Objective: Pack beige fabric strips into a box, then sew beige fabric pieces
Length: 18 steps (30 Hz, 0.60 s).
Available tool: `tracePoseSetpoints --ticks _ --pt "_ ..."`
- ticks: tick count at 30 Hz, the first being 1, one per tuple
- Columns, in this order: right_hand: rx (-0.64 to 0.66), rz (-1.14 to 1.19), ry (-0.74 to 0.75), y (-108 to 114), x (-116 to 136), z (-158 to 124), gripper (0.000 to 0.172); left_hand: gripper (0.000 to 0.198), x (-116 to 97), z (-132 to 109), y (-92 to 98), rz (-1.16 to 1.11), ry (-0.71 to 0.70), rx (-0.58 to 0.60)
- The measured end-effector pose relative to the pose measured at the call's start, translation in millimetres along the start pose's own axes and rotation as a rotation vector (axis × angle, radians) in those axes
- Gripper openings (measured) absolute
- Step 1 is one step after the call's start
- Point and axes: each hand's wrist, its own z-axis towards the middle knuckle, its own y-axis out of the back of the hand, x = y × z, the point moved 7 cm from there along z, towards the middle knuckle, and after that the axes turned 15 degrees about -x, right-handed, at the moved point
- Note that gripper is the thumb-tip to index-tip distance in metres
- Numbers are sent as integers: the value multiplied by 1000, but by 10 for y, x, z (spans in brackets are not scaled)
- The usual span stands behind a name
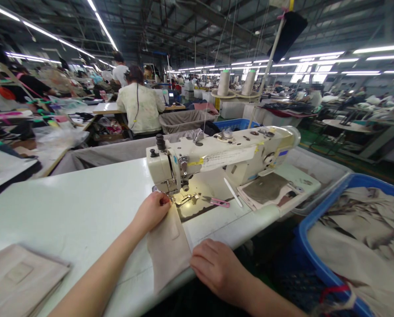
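Note:
A beige fabric piece [168,253] lies on the pale table under the head of a white sewing machine [216,152]. It reaches from the needle area down to the table's front edge. Beside the presser foot, my left hand [153,210] is closed in a pinch at the fabric's far end; its fingertips are partly hidden. My right hand [216,270] has curled fingers closed at the fabric's lower right edge. Just right of the needle sits a metal guide [185,200], with pink-handled thread snips [219,202] and a white pen [233,192] farther right.
Folded beige fabric [16,277] lies at the table's left. More cut pieces [266,189] rest under the machine's right end. A blue basket [304,229] full of beige fabric stands at right. Thread cones [223,83] stand behind the machine; a person [140,105] sits beyond.

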Motion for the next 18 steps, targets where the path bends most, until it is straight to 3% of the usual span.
tracePoseSetpoints --ticks 7,18 --pt "3 8 18 -91 -22 -40 8 19 63 38 -52 52 125 52" --pt "-7 -4 22 -87 -16 -17 6 18 99 33 -52 43 132 56"
